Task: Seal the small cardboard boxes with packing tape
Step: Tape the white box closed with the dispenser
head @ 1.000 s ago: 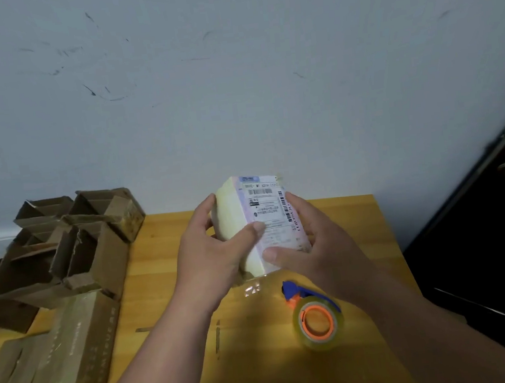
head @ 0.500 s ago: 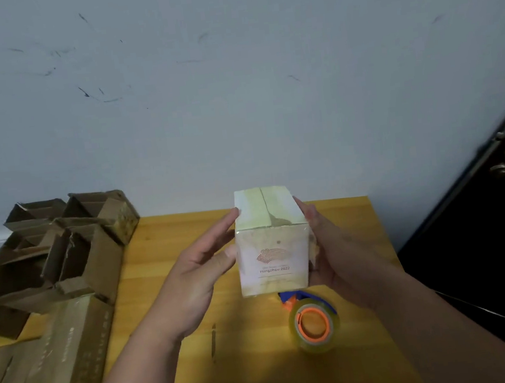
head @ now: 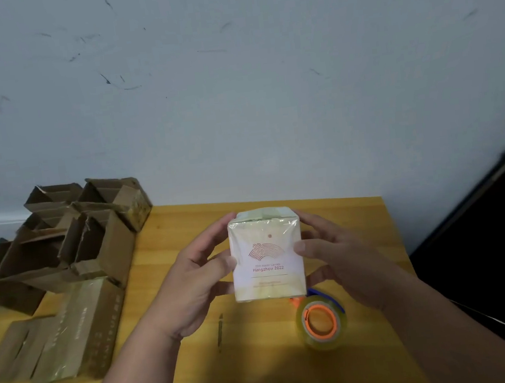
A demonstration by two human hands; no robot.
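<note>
left hand (head: 192, 278) grips box (head: 267, 258) left side | right hand (head: 342, 256) grips right side | above table (head: 261, 346)

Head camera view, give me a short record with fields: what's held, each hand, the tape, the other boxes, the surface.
held: small white box, printed face toward the camera, glossy tape over its top edge
left hand: grips the box's left side
right hand: grips the box's right side
tape roll: clear, orange core, lying on the table just below and right of the box
brown boxes: open ones piled at the table's left; closed ones lie nearer
table: yellow wood, against a pale wall
</note>
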